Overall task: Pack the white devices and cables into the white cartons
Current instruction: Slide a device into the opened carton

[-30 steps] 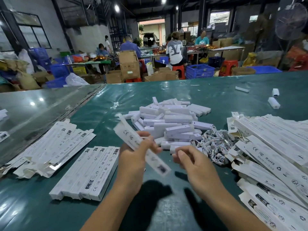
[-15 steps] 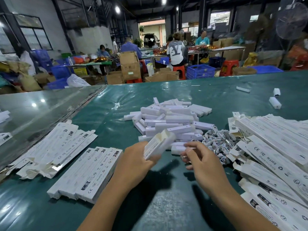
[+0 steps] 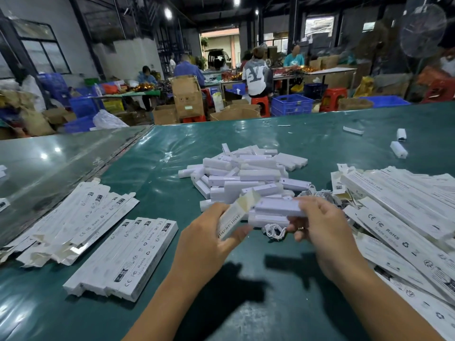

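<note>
Over the green table [image 3: 172,168], your left hand [image 3: 209,239] grips the open carton [image 3: 236,215]; your right hand [image 3: 317,227] pinches a white device [image 3: 278,207] with a cable [image 3: 274,231] dangling beneath. Line the device up square with the mouth, then slide.

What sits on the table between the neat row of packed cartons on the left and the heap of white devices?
Nothing: in the head view the green table cover is bare between the packed cartons and the device heap.
</note>
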Demonstrator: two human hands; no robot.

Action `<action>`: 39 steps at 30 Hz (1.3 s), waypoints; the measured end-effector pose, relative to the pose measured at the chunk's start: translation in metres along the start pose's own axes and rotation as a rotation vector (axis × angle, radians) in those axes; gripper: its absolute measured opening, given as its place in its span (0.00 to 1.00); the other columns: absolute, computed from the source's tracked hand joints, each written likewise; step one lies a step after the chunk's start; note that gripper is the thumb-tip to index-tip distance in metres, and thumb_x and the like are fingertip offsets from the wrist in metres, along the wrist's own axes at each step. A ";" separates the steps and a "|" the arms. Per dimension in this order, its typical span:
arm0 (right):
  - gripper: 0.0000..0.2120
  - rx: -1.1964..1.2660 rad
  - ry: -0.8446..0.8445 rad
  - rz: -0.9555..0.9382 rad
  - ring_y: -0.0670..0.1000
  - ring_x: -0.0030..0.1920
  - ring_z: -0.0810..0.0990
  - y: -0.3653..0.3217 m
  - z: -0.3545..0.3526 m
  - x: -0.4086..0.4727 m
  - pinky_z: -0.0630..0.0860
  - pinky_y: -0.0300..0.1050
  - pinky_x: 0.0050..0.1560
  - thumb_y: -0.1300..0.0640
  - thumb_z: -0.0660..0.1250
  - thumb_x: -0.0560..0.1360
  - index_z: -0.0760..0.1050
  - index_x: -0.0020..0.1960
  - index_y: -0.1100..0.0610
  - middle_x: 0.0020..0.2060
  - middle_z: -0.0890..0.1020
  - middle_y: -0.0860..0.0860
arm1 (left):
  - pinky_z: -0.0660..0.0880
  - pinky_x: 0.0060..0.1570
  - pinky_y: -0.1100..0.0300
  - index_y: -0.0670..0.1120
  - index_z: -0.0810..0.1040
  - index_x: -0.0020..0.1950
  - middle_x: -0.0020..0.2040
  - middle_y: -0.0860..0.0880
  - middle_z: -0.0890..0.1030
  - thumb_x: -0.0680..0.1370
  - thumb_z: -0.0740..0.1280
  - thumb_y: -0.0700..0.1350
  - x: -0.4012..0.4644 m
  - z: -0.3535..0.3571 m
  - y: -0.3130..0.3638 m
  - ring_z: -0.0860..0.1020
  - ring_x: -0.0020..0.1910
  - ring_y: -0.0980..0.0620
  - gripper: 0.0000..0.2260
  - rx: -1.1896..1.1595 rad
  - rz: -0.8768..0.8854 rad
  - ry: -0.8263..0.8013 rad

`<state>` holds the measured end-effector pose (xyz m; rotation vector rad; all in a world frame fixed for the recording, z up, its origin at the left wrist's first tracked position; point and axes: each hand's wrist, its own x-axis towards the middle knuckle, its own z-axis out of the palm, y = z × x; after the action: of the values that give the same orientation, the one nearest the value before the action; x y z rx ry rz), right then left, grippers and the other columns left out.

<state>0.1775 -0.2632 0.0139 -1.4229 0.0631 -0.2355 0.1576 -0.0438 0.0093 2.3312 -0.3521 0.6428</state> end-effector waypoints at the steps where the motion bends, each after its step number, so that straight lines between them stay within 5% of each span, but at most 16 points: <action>1: 0.09 0.055 0.031 -0.026 0.49 0.30 0.81 -0.003 -0.002 0.002 0.72 0.37 0.24 0.59 0.63 0.83 0.81 0.47 0.54 0.34 0.85 0.54 | 0.65 0.32 0.64 0.61 0.71 0.53 0.37 0.63 0.76 0.74 0.62 0.73 0.001 -0.001 -0.002 0.73 0.35 0.59 0.18 0.022 -0.014 0.003; 6: 0.10 0.343 -0.088 -0.088 0.49 0.28 0.79 -0.015 -0.003 0.002 0.70 0.36 0.20 0.49 0.68 0.74 0.80 0.52 0.53 0.32 0.82 0.54 | 0.69 0.34 0.54 0.56 0.76 0.54 0.32 0.56 0.74 0.72 0.60 0.75 0.001 0.001 -0.004 0.73 0.34 0.52 0.25 0.076 -0.063 -0.043; 11: 0.10 0.420 -0.201 -0.071 0.50 0.30 0.78 -0.022 -0.002 -0.004 0.66 0.37 0.20 0.48 0.67 0.75 0.83 0.48 0.52 0.34 0.80 0.57 | 0.69 0.36 0.54 0.58 0.75 0.49 0.35 0.57 0.76 0.74 0.68 0.66 0.001 -0.001 -0.006 0.75 0.38 0.49 0.15 0.117 -0.084 -0.055; 16: 0.07 0.029 -0.189 -0.270 0.51 0.30 0.77 -0.021 -0.010 -0.004 0.71 0.40 0.25 0.60 0.67 0.81 0.82 0.51 0.52 0.35 0.81 0.56 | 0.73 0.38 0.55 0.57 0.77 0.52 0.42 0.57 0.82 0.73 0.65 0.69 0.002 -0.004 -0.011 0.78 0.42 0.52 0.19 0.189 -0.086 -0.093; 19: 0.09 -0.161 -0.225 -0.359 0.51 0.28 0.77 -0.022 -0.014 -0.003 0.74 0.37 0.32 0.56 0.70 0.74 0.82 0.52 0.46 0.34 0.81 0.53 | 0.73 0.37 0.57 0.59 0.75 0.52 0.38 0.60 0.80 0.74 0.68 0.67 0.005 -0.008 -0.016 0.77 0.38 0.57 0.15 0.125 -0.127 -0.128; 24: 0.14 -0.268 -0.241 -0.404 0.58 0.32 0.72 -0.016 -0.015 -0.002 0.69 0.43 0.35 0.64 0.71 0.77 0.81 0.52 0.44 0.33 0.78 0.56 | 0.66 0.33 0.65 0.61 0.75 0.51 0.37 0.66 0.78 0.73 0.69 0.68 0.005 -0.010 -0.020 0.76 0.38 0.63 0.14 0.088 -0.129 -0.157; 29: 0.13 -0.370 -0.270 -0.412 0.42 0.29 0.69 -0.015 -0.017 0.001 0.65 0.32 0.32 0.68 0.69 0.77 0.82 0.51 0.50 0.31 0.76 0.39 | 0.65 0.32 0.68 0.61 0.75 0.52 0.37 0.64 0.78 0.74 0.69 0.67 0.006 -0.012 -0.020 0.76 0.38 0.61 0.14 0.100 -0.116 -0.149; 32: 0.10 -0.340 -0.228 -0.417 0.44 0.30 0.69 -0.016 -0.017 0.002 0.66 0.38 0.32 0.63 0.69 0.77 0.82 0.48 0.48 0.30 0.76 0.42 | 0.68 0.35 0.63 0.60 0.76 0.54 0.39 0.61 0.78 0.74 0.65 0.69 0.007 -0.014 -0.020 0.75 0.38 0.58 0.17 0.199 -0.081 -0.163; 39: 0.08 -0.338 -0.210 -0.458 0.42 0.29 0.72 -0.014 -0.011 -0.004 0.68 0.31 0.31 0.57 0.71 0.79 0.81 0.51 0.44 0.30 0.78 0.44 | 0.72 0.37 0.60 0.58 0.76 0.51 0.40 0.63 0.79 0.74 0.67 0.68 0.005 -0.013 -0.016 0.76 0.39 0.60 0.16 0.095 -0.104 -0.164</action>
<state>0.1701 -0.2752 0.0252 -1.7814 -0.4166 -0.4662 0.1640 -0.0241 0.0116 2.4823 -0.2773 0.4284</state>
